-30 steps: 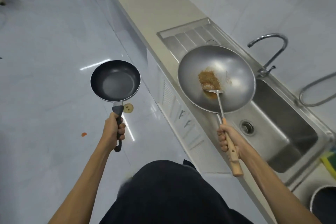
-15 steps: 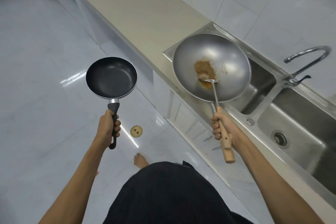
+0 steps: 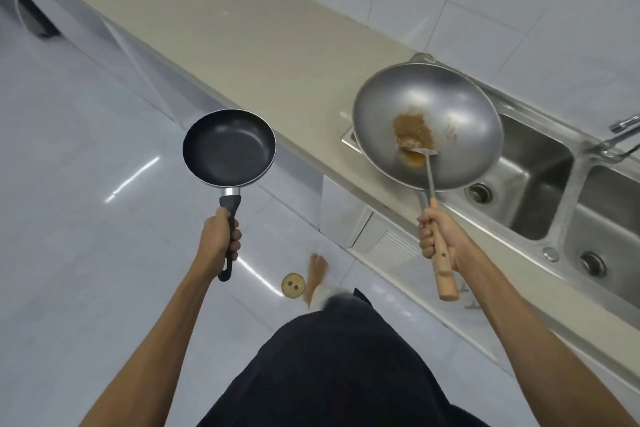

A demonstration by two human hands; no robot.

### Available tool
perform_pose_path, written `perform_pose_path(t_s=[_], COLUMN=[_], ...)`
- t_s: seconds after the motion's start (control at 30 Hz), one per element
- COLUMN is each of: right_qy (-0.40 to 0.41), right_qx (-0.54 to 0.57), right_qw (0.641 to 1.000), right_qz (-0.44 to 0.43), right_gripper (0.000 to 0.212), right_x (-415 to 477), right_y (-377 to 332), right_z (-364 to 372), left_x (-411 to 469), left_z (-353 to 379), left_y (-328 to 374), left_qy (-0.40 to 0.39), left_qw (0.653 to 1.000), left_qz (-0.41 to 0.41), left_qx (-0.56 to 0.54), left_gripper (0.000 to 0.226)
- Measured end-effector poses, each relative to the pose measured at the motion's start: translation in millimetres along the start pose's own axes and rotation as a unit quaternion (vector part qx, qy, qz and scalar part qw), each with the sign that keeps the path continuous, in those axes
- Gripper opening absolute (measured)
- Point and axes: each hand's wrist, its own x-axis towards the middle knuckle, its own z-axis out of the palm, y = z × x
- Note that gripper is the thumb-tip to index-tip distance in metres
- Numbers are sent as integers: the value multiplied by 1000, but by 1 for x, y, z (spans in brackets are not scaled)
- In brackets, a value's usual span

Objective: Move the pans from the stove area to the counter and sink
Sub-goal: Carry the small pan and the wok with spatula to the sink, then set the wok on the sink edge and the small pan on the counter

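My left hand [image 3: 218,242] grips the black handle of a small black frying pan [image 3: 229,147], held level over the floor beside the counter. My right hand [image 3: 437,235] grips the wooden handle of a large steel wok [image 3: 460,107], together with the handle of a metal spatula [image 3: 420,152] that lies in it. Brown food residue [image 3: 414,130] sits in the wok's bottom. The wok hovers over the left end of the steel double sink [image 3: 540,191], partly over the beige counter [image 3: 242,31].
A faucet [image 3: 620,139] stands at the right edge behind the sink. The counter runs diagonally from upper left to lower right. A round floor drain [image 3: 293,285] and my bare foot [image 3: 317,276] are on the tiled floor below. My dark clothing fills the bottom centre.
I have walked left along the counter: the sink and faucet slid to the right of view. The wok now hangs over the sink's left end. Both hands keep their grip.
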Motion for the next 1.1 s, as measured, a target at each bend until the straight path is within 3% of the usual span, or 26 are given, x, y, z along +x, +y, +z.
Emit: perform_pose_path(t_s=[0.47, 0.73, 1.1], right_qy=[91, 122, 162], right_qx=[80, 142, 193], right_qw=[992, 982, 967], right_qz=[-34, -19, -19], right_gripper=[20, 35, 31], right_x=[84, 99, 123], right_y=[-90, -116, -155], right_z=[73, 98, 115], left_x=[177, 247, 310], left_z=[47, 55, 72], left_y=[137, 187, 257], left_qy=[-147, -187, -245], left_qw=[985, 977, 957], left_qz=[45, 33, 27], left_qx=[75, 101, 150], left_gripper=[28, 30, 27])
